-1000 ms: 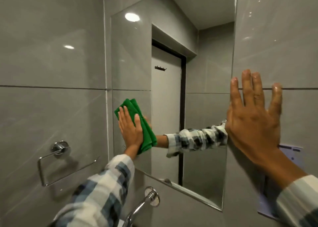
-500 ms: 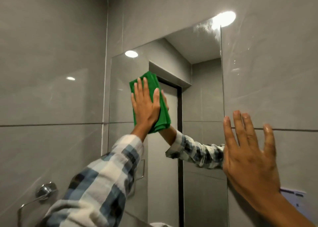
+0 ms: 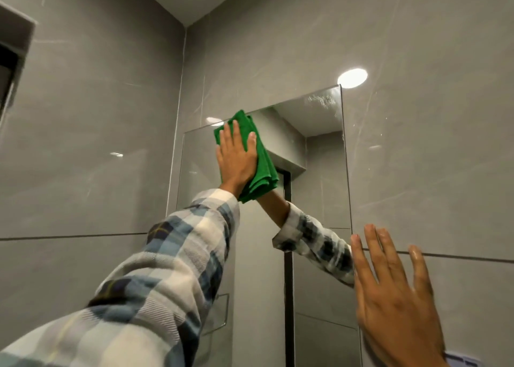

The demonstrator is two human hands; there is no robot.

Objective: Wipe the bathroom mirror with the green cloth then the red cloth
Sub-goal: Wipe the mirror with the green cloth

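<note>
The frameless bathroom mirror (image 3: 319, 200) is fixed to the grey tiled wall, narrow and tall. My left hand (image 3: 236, 158) is flat, pressing a folded green cloth (image 3: 262, 166) against the glass near the mirror's top left corner. The cloth sticks out above and to the right of my fingers. My right hand (image 3: 395, 297) is spread flat on the wall tile just right of the mirror's right edge, holding nothing. A smeared patch shows at the mirror's top right corner. No red cloth is in view.
Glossy grey wall tiles (image 3: 97, 144) surround the mirror, with a corner seam to its left. A ceiling light reflects as a bright spot (image 3: 352, 78) on the tile above the mirror. A pale blue-white object (image 3: 463, 362) peeks out at the bottom right behind my wrist.
My left hand has slid the green cloth up the mirror from its lower left area to the top left. My view has tilted up. The right hand stays planted on the wall.
</note>
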